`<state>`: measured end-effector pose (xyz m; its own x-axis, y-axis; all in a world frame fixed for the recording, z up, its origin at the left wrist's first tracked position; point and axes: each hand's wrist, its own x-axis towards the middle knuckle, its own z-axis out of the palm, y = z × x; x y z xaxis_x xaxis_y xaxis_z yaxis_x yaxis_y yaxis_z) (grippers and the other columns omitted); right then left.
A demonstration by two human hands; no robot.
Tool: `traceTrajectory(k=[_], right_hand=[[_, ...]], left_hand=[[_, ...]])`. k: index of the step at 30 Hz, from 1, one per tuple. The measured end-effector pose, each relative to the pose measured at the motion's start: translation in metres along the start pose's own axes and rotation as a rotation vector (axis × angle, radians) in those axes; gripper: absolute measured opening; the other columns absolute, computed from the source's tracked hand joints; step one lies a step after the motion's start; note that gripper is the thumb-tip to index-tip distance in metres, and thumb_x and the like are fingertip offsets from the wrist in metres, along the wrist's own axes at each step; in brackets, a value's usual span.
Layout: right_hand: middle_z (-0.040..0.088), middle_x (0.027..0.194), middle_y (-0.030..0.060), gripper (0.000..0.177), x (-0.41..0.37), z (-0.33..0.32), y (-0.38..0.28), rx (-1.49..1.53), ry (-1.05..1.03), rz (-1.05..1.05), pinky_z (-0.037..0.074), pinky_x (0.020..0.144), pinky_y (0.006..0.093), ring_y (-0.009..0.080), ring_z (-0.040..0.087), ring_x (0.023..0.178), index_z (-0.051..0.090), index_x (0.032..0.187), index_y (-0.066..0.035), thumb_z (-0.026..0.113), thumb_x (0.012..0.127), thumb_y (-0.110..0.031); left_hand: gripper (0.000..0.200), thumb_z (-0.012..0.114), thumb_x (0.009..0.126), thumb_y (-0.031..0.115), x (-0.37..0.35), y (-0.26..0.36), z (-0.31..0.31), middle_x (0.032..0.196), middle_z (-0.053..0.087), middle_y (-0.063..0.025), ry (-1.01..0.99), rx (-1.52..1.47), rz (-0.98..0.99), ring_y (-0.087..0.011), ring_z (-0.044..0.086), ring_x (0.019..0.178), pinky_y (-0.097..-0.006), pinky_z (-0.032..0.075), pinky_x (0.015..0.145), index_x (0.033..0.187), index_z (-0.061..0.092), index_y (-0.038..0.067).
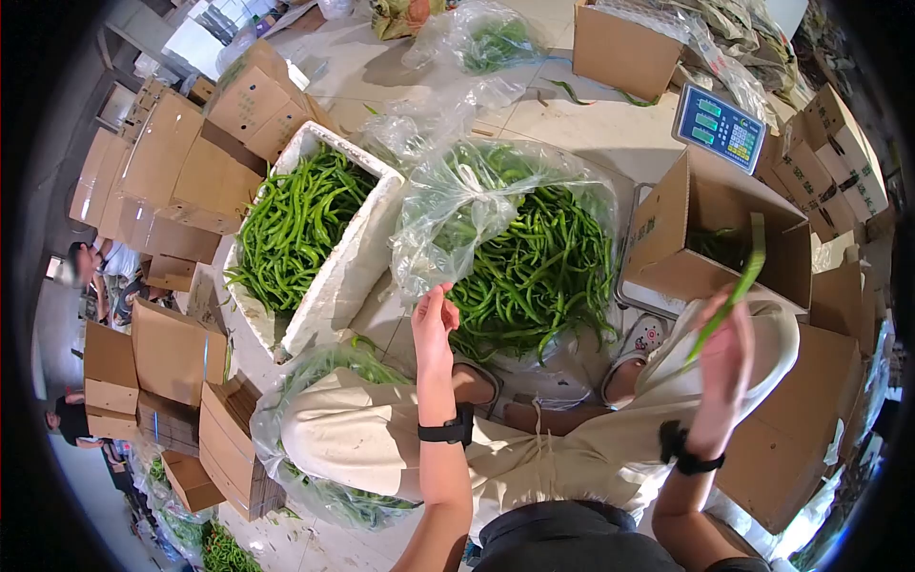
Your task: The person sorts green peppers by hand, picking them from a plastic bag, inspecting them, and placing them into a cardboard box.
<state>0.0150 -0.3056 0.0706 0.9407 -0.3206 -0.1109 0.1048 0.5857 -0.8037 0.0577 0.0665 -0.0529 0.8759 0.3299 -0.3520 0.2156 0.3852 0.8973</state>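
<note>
My left hand (436,322) is closed, its fingertips pinched at the near edge of a clear plastic bag (440,238). A large heap of long green peppers (548,257) fills that bag. In my right hand (726,355), smeared by motion, is a long green pepper (732,297), held over my knee in front of a cardboard box (661,214). The box is open at the top, with some green peppers (717,246) low inside. It stands on a scale platform (629,286), whose blue display (719,129) is lit.
A white foam box (357,272) full of green peppers stands left of the bag. Another bag of peppers (357,500) lies beside my left leg. Cardboard boxes (157,162) are stacked at the left, where other people (114,262) are. More cartons (829,153) stand at the right.
</note>
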Motion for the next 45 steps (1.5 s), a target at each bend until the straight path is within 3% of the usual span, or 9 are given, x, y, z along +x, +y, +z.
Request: traceTrajectory(k=[3,6,9,12,18,21,26,32,45], right_hand=[[0.051,0.128,0.0127,0.038,0.049,-0.054,-0.051,0.094,0.085,-0.168,0.038,0.104,0.0334,0.0202,0.05,0.118,0.041,0.128,0.005,0.045,0.097,-0.016],[0.042,0.136,0.0189,0.042,0.08,-0.081,-0.068,-0.074,0.046,-0.217,0.031,0.11,0.0374,0.0259,0.04,0.128,0.034,0.134,0.007,0.041,0.098,-0.015],[0.037,0.139,0.0224,0.047,0.083,-0.085,-0.06,-0.158,0.038,-0.137,0.03,0.111,0.039,0.0295,0.037,0.131,0.029,0.137,0.008,0.041,0.098,-0.015],[0.035,0.14,0.0235,0.048,0.045,-0.022,-0.035,-0.315,0.072,-0.132,0.03,0.109,0.0396,0.0311,0.036,0.131,0.029,0.137,0.008,0.041,0.097,-0.015],[0.047,0.132,0.0215,0.043,0.002,0.01,0.0,-0.318,-0.075,0.145,0.038,0.103,0.0371,0.0293,0.05,0.12,0.04,0.132,0.006,0.045,0.092,-0.01],[0.053,0.125,0.0209,0.038,-0.01,0.007,0.015,-0.339,-0.083,0.24,0.042,0.099,0.0362,0.0288,0.056,0.112,0.046,0.126,0.007,0.045,0.092,-0.008],[0.056,0.121,0.0217,0.031,-0.018,0.0,0.031,-0.335,-0.103,0.325,0.043,0.097,0.0365,0.028,0.058,0.107,0.051,0.119,0.007,0.045,0.092,-0.008],[0.058,0.118,0.0213,0.028,-0.016,0.0,0.031,-0.342,-0.088,0.344,0.043,0.096,0.0358,0.0273,0.059,0.106,0.054,0.114,0.006,0.046,0.093,-0.009],[0.06,0.116,0.0207,0.026,-0.021,-0.003,0.037,-0.351,-0.105,0.365,0.044,0.095,0.0362,0.0269,0.06,0.104,0.055,0.112,0.005,0.046,0.092,-0.009]], left_hand=[[0.035,0.049,0.096,0.034,-0.004,-0.018,-0.003,0.057,0.05,0.0021,0.028,-0.035,-0.06,-0.0062,0.044,0.047,-0.02,0.032,0.045,0.097,0.064,0.002],[0.044,0.042,0.098,0.039,0.002,-0.04,-0.008,0.058,0.053,0.0013,0.039,0.01,-0.163,-0.007,0.046,0.048,-0.0202,0.032,0.045,0.096,0.065,0.002],[0.044,0.045,0.095,0.042,0.029,-0.093,-0.016,0.093,0.064,-0.0041,-0.064,0.11,-0.374,-0.0127,0.059,0.075,-0.0215,0.043,0.055,0.118,0.054,0.005],[0.042,0.05,0.091,0.035,0.059,-0.192,-0.044,0.114,0.058,-0.008,0.039,0.273,-0.397,-0.02,0.06,0.093,-0.0317,0.049,0.068,0.124,0.05,0.009],[0.041,0.06,0.087,0.036,0.108,-0.24,-0.051,0.079,0.058,-0.0079,0.54,0.297,-0.63,-0.0186,0.052,0.059,-0.0323,0.04,0.048,0.11,0.052,0.004],[0.039,0.061,0.087,0.035,0.129,-0.254,-0.063,0.08,0.058,-0.0107,0.475,0.167,-0.612,-0.0199,0.052,0.057,-0.0327,0.04,0.046,0.109,0.053,0.003],[0.046,0.063,0.085,0.032,0.131,-0.245,-0.061,0.115,0.052,-0.0126,0.584,-0.213,-0.787,-0.0237,0.06,0.085,-0.0343,0.049,0.058,0.124,0.047,0.013],[0.047,0.067,0.084,0.026,0.138,-0.248,-0.061,0.102,0.048,-0.0109,0.542,-0.498,-0.817,-0.021,0.054,0.073,-0.0339,0.05,0.061,0.122,0.043,0.013],[0.042,0.071,0.078,0.034,0.122,-0.222,-0.024,0.096,0.039,-0.0068,0.518,-0.297,-0.739,-0.0173,0.043,0.076,-0.0299,0.034,0.057,0.112,0.051,0.02]])
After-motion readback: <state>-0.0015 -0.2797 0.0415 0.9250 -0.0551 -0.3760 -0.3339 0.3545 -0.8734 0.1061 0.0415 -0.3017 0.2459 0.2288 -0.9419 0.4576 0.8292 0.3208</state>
